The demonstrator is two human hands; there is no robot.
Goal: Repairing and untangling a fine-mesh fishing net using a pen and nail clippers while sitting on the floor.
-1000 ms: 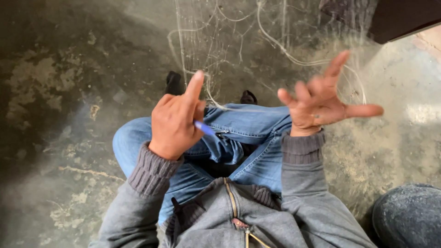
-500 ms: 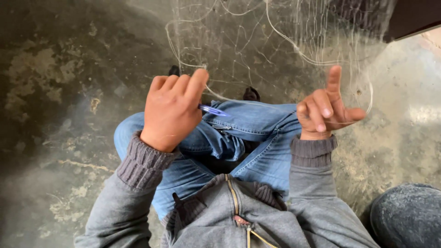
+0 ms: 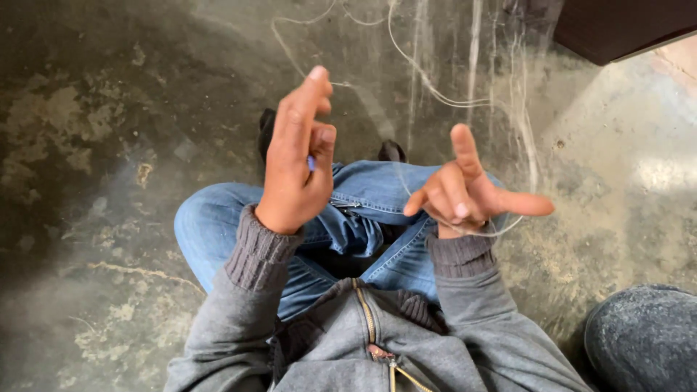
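thin line (image 3: 428,76) looped on right hand (image 3: 465,196), blue tool (image 3: 311,162) mostly hidden in left hand (image 3: 294,163)

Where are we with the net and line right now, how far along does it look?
Done: a stretch of fine net already hangs ahead of the knees. In hand: the left hand pinches a small blue tool, and the right hand has pale line looped round its spread fingers. Left: loose line trails over the concrete floor; how much remains cannot be told.
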